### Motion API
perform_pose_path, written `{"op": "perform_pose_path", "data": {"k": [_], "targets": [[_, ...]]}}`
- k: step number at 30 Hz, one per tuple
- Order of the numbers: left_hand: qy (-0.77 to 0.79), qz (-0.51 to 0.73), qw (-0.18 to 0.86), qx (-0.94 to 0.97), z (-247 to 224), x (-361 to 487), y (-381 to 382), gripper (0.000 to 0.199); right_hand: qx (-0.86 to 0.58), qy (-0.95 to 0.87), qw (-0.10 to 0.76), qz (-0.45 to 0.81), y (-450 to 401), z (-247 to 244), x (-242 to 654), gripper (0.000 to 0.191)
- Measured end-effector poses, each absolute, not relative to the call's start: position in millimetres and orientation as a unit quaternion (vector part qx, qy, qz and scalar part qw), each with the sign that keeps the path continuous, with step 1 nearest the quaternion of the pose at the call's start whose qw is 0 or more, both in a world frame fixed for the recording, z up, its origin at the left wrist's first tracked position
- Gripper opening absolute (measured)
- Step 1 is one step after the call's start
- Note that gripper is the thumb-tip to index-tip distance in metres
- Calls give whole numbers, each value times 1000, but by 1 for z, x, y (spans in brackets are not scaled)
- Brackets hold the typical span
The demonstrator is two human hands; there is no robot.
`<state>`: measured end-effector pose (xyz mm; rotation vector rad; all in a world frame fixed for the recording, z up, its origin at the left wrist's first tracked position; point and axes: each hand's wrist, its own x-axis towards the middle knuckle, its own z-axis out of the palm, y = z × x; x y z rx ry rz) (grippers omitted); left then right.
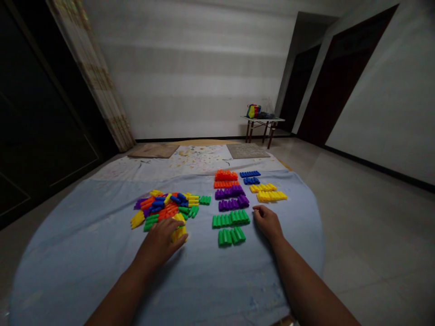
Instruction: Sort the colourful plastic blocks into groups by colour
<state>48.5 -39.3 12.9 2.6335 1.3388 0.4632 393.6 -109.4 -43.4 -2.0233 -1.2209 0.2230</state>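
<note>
My left hand (166,237) is closed on a yellow piece (180,229) at the near side of a mixed pile (166,208) of coloured pieces. My right hand (267,221) rests on the cloth with its fingers curled, right of the green rows (231,219); what its fingers hold, if anything, is hidden. Beyond the green pieces lie purple rows (233,203) and orange rows (226,176). To their right are yellow rows (272,196) and blue rows (250,174).
A light blue cloth (84,244) covers the round table. Two flat mats, one brown (154,151) and one grey (248,151), lie at its far edge. Behind stands a small table (263,120) with a colourful bag (253,111).
</note>
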Motion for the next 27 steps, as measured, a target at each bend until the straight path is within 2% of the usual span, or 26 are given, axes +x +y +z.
{"op": "perform_pose_path", "data": {"k": [9, 17, 19, 22, 24, 27], "targets": [[495, 53, 84, 863, 14, 57, -53, 44, -787, -480, 376, 96, -109, -45, 395, 28], [544, 85, 159, 819, 12, 57, -65, 49, -780, -490, 377, 95, -111, -48, 396, 28], [562, 125, 144, 805, 15, 48, -55, 49, -776, -494, 379, 97, -111, -49, 396, 28], [598, 181, 63, 779, 19, 27, -31, 45, -775, -498, 377, 96, -111, -49, 397, 28], [617, 171, 15, 768, 17, 13, -16, 42, -777, -496, 375, 94, -111, -48, 396, 28], [618, 149, 15, 772, 9, 1, 0, 40, -782, -491, 372, 95, -112, -45, 394, 28]]}}
